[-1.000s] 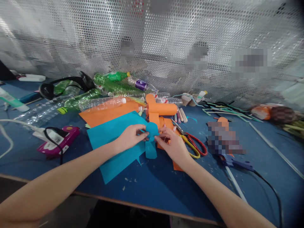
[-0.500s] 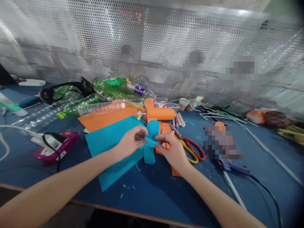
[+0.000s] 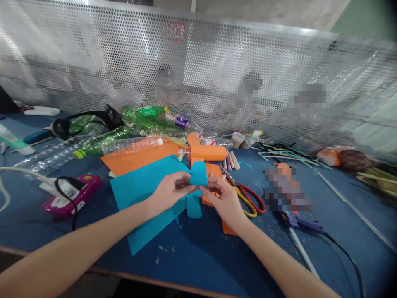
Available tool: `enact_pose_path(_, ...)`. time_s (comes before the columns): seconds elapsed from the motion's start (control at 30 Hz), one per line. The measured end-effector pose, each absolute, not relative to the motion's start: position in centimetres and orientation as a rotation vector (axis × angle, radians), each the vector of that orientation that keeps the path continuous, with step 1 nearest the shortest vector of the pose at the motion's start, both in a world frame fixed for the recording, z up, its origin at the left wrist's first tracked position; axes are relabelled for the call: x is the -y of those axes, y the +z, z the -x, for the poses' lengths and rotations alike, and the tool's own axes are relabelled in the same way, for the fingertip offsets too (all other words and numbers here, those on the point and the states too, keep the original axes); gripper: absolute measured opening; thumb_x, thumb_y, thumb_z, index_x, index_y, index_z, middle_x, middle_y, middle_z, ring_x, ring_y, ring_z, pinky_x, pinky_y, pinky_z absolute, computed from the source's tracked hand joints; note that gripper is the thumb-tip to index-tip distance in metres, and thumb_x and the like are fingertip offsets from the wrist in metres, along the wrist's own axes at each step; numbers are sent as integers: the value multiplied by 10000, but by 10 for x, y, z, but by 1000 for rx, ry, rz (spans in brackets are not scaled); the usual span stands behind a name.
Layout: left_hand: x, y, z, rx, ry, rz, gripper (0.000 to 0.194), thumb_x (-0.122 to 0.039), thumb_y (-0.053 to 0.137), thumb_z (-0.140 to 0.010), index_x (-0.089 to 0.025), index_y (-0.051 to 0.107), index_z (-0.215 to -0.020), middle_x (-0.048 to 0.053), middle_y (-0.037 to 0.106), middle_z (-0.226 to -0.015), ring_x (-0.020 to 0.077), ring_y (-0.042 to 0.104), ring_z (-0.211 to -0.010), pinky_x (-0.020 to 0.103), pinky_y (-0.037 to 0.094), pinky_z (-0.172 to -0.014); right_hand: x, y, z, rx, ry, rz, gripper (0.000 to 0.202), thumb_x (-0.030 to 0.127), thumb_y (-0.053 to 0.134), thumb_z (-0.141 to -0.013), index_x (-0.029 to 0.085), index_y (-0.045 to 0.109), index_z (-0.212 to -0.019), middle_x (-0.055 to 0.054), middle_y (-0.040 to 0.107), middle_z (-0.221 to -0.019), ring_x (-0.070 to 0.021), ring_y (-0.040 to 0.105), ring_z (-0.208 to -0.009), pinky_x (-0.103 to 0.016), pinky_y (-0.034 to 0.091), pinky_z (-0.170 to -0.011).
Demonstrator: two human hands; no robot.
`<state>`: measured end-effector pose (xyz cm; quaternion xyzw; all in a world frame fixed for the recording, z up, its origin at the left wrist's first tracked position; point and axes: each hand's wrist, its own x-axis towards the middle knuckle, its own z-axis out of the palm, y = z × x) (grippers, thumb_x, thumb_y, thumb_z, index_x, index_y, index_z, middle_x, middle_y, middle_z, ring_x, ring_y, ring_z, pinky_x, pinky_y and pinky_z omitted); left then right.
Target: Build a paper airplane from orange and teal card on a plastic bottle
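Observation:
Between my two hands is a blue paper piece [image 3: 199, 174] with a rounded, curled-over top. My left hand [image 3: 172, 188] pinches its left side, and my right hand [image 3: 221, 194] pinches its right side. A rounded blue strip [image 3: 194, 206] hangs just below the fingers. Under my left hand lies a large blue paper sheet [image 3: 139, 198]. Right behind the held piece is a bottle wrapped in orange paper [image 3: 211, 152], with orange strips sticking out. Scissors [image 3: 248, 198] with red and yellow handles lie just right of my right hand.
Plastic bottles [image 3: 105, 138] and an orange sheet [image 3: 139, 155] lie at the back left. A magenta power strip [image 3: 72, 196] with plugs sits left. On the right are a glue gun [image 3: 305, 221] with a cord and thin sticks [image 3: 356, 207]. A perforated metal screen [image 3: 211, 62] stands behind.
The rounded top of the blue piece has curled down toward me, over the part between my fingers. Both hands stay in nearly the same place.

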<state>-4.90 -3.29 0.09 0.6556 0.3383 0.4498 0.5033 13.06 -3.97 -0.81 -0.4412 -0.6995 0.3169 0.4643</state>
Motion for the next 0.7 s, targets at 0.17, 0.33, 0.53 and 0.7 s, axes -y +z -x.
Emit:
enact_pose_path(0.17, 32, -3, 47, -825, 1088, -1517, 174, -275, 641, -756, -147, 605, -870, 62, 674, -902, 179, 644, -861, 355, 511, -830, 39, -8, -130, 1729, 831, 1086, 168, 332, 603, -781, 202, 584, -884, -27, 637, -773, -167, 588, -706, -285, 482, -655)
enact_pose_path(0.33, 34, -1, 47, -859, 1105, -1514, 136, -248, 664, -724, -156, 625, -817, 44, 675, -835, 172, 652, -796, 331, 527, -772, 38, -7, -132, 1749, 875, 1060, 134, 308, 610, -772, 206, 617, -860, -21, 639, -780, -161, 588, -703, -289, 486, -662)
enact_pose_path(0.53, 37, 9, 47, -820, 1125, -1335, 151, -243, 715, -676, -165, 650, -788, 15, 690, -749, 178, 671, -746, 328, 539, -735, 35, -5, -134, 1534, 1117, 950, 130, 304, 681, -715, 218, 653, -808, -5, 655, -773, -145, 601, -707, -276, 488, -650)
enact_pose_path(0.7, 35, 7, 48, -797, 1114, -1227, 160, -260, 708, -697, -165, 683, -823, 25, 713, -763, 179, 679, -746, 326, 542, -732, 34, 0, -132, 1327, 1269, 971, 186, 327, 742, -628, 210, 671, -753, 10, 660, -684, -129, 597, -633, -254, 480, -589)
